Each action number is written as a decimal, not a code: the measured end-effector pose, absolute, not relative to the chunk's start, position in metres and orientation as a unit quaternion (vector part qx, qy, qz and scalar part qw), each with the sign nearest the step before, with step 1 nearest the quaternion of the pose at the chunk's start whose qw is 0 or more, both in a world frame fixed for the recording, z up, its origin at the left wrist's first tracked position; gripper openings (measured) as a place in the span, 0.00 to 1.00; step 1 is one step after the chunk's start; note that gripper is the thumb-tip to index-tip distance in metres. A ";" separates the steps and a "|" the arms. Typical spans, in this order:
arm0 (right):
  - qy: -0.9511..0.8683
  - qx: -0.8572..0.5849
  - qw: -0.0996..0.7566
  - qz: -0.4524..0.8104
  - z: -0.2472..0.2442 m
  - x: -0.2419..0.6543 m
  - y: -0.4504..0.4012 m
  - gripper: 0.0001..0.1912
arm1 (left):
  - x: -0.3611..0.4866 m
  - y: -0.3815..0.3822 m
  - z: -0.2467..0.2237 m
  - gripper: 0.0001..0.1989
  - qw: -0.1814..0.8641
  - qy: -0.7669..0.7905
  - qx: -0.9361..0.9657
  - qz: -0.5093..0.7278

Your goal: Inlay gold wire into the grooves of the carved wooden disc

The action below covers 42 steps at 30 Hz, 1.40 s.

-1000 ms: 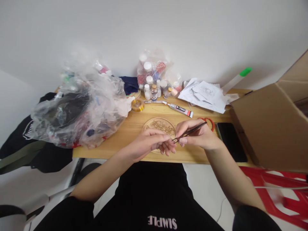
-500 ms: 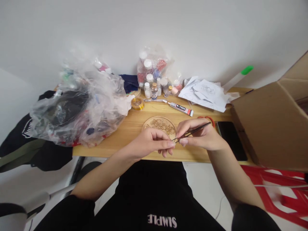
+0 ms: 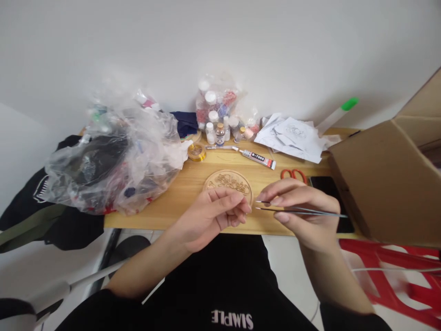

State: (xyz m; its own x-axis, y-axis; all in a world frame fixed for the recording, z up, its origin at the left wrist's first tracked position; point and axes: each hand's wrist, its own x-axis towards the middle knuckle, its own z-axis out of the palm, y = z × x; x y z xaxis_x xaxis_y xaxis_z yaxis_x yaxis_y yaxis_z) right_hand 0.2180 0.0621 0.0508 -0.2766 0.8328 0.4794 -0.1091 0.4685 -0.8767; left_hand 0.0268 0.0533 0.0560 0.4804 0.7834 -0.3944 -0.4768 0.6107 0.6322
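Dark tweezers (image 3: 303,211) lie between the thumb and fingers of my right hand (image 3: 306,207), their two tips apart and pointing left. My left hand (image 3: 220,209) is a short way left of the tips, thumb pressed to curled fingers; anything pinched there is too small to make out. Behind my left hand sits a round wooden disc (image 3: 211,178) with gold wire shapes (image 3: 231,180) on it, its near part hidden by the hand.
Behind the disc are a gold wire spool (image 3: 197,152), a B-7000 glue tube (image 3: 257,157) and small bottles (image 3: 219,134). Plastic bags (image 3: 148,156) fill the left. Red-handled scissors (image 3: 293,174), a phone (image 3: 322,185) and a cardboard box (image 3: 386,184) stand right.
My right hand has moved right, away from my left hand, and the tweezers now lie level with their tips spread. My left hand has turned slightly, and more of the scissors shows.
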 end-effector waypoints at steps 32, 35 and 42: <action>-0.748 -0.262 0.579 0.191 0.052 0.217 0.043 0.16 | 0.045 0.036 0.081 0.07 0.856 0.263 0.182 0.407; -0.765 -0.257 0.557 0.196 0.057 0.221 0.041 0.18 | 0.045 0.035 0.082 0.08 0.856 0.264 0.185 0.404; -0.776 -0.258 0.544 0.188 0.062 0.224 0.039 0.17 | 0.045 0.033 0.083 0.08 0.856 0.265 0.191 0.401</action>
State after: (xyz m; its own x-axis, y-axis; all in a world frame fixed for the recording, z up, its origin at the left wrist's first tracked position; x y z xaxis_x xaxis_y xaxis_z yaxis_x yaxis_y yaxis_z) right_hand 0.2243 0.0392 0.0616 -0.2754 0.6044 0.7476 0.1958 0.7966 -0.5719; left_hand 0.0449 0.0331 0.0833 0.5384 0.7875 -0.3001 -0.5856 0.6057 0.5388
